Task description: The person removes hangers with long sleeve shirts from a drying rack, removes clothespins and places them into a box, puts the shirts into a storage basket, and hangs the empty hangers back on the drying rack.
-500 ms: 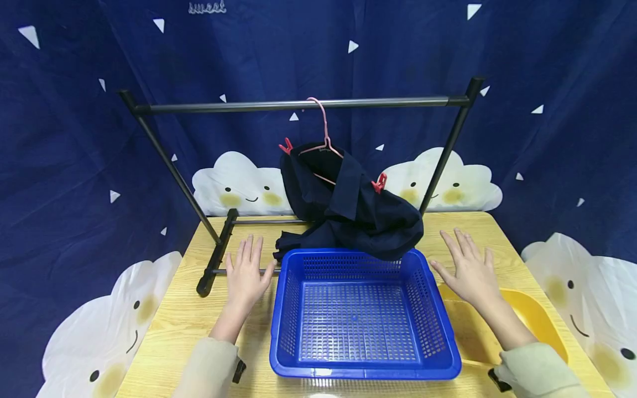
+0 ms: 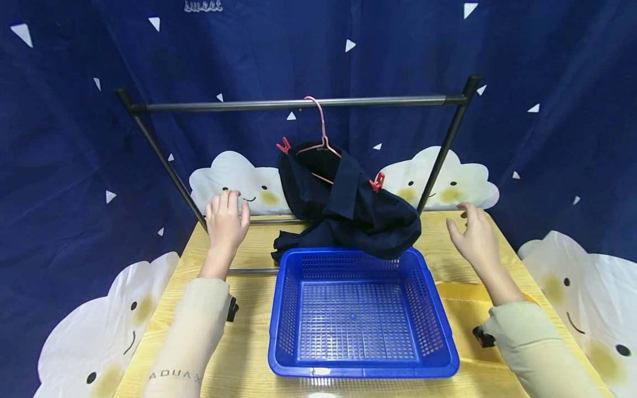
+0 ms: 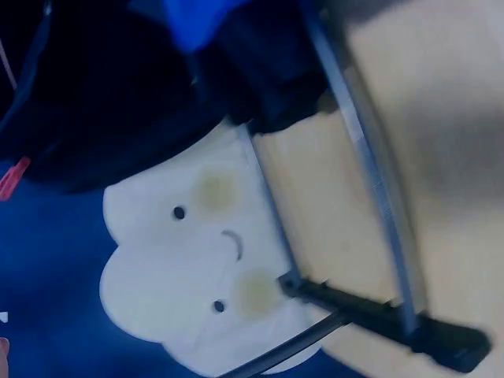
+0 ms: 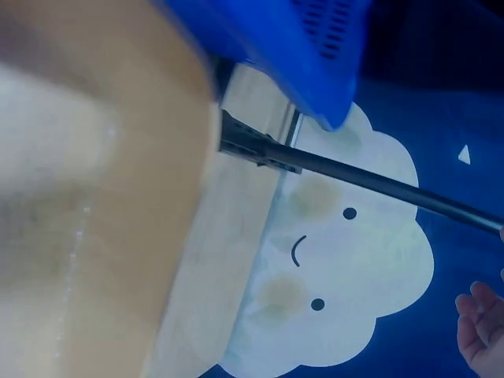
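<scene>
A dark navy garment point(image 2: 368, 204) hangs on a pink hanger point(image 2: 323, 124) from the rack's top bar. Two red clips point(image 2: 377, 182) are fixed to its shoulders, and its lower part droops behind the blue basket point(image 2: 363, 371). My left hand point(image 2: 226, 221) is raised beside the rack's left post, fingers loosely bent, holding nothing. On the other side my right hand point(image 2: 476, 237) hovers right of the garment, with relaxed, slightly curved fingers and nothing in them. In the right wrist view, part of the right hand point(image 4: 484, 327) shows at the edge.
The black rack point(image 2: 239, 106) stands at the back of the wooden table point(image 2: 254, 342). A yellow bin point(image 2: 460, 315) sits right of the basket, partly under my right forearm. Behind hangs a navy curtain point(image 2: 259, 50) with cloud prints.
Both hands have lifted and moved forward, the left one farther up toward the rack's left post. Their spread fingers have relaxed into a slight bend. Garment and basket stay put.
</scene>
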`<state>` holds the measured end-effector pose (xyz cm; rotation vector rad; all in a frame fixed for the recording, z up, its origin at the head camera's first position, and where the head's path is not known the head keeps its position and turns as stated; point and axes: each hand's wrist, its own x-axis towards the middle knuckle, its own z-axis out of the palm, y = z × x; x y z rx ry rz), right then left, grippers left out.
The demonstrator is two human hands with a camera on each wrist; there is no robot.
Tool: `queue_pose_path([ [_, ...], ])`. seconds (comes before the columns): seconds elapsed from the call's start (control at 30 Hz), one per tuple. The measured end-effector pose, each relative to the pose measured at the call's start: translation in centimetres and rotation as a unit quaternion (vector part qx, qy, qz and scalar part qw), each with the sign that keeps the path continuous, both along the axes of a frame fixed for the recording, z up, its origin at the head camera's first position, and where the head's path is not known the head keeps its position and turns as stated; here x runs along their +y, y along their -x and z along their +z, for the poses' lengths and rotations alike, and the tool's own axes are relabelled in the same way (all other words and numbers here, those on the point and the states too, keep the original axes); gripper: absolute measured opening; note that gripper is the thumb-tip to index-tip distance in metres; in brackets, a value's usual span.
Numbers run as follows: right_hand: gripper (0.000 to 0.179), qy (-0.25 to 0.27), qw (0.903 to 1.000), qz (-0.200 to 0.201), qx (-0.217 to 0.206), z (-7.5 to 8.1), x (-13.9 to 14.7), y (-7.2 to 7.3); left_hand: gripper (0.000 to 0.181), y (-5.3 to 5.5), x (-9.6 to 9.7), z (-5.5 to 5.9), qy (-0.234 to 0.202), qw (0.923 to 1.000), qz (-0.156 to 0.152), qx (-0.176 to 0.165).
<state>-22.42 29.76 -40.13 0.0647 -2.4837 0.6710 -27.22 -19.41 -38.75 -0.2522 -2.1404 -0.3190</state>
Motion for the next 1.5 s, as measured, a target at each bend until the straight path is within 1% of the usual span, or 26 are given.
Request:
queue_pose_path([
  [0.13,0.037,0.012,0.9999,-0.008,-0.002,0.7,0.0,1.5,0.021,1.4,-0.1,2.9,0.002,1.0,0.008,0.005],
  [0.23,0.037,0.014,0.9997,-0.014,-0.014,1.0,0.0,2.3,0.023,2.3,-0.1,5.2,0.007,0.9998,0.015,0.007],
  [0.43,0.039,0.013,0.9982,-0.029,-0.05,1.1,-0.2,3.6,0.031,3.6,0.2,9.4,0.033,0.9983,0.045,-0.019],
  [0.6,0.042,0.01,0.9959,-0.042,-0.079,1.2,-0.2,4.5,0.032,4.5,0.8,12.4,0.051,0.9964,0.062,-0.027],
  [0.73,0.045,0.009,0.9935,-0.055,-0.1,1.1,-0.1,5.1,0.034,5.2,1.5,14.3,0.064,0.9948,0.072,-0.033],
  [0.87,0.049,0.011,0.9913,-0.061,-0.116,0.9,-0.1,5.6,0.035,5.5,2.0,15.6,0.073,0.9926,0.084,-0.046],
  [1.0,0.052,0.011,0.9891,-0.061,-0.133,0.8,-0.2,6.0,0.035,5.9,2.2,16.5,0.09,0.9897,0.093,-0.06],
  [1.17,0.052,0.004,0.9878,-0.062,-0.142,0.7,-0.4,6.5,0.036,6.0,2.8,17.4,0.117,0.9834,0.1,-0.097],
  [1.23,0.051,0.003,0.9882,-0.06,-0.141,0.6,-0.4,6.6,0.036,6.1,3.0,17.6,0.124,0.9809,0.103,-0.109],
  [1.33,0.048,-0.003,0.9884,-0.057,-0.141,0.6,-0.5,6.9,0.035,6.1,3.1,17.7,0.126,0.9792,0.107,-0.118],
  [1.5,0.05,-0.015,0.9865,-0.057,-0.153,1.0,-0.9,7.2,0.034,6.2,3.0,17.4,0.121,0.9804,0.106,-0.114],
])
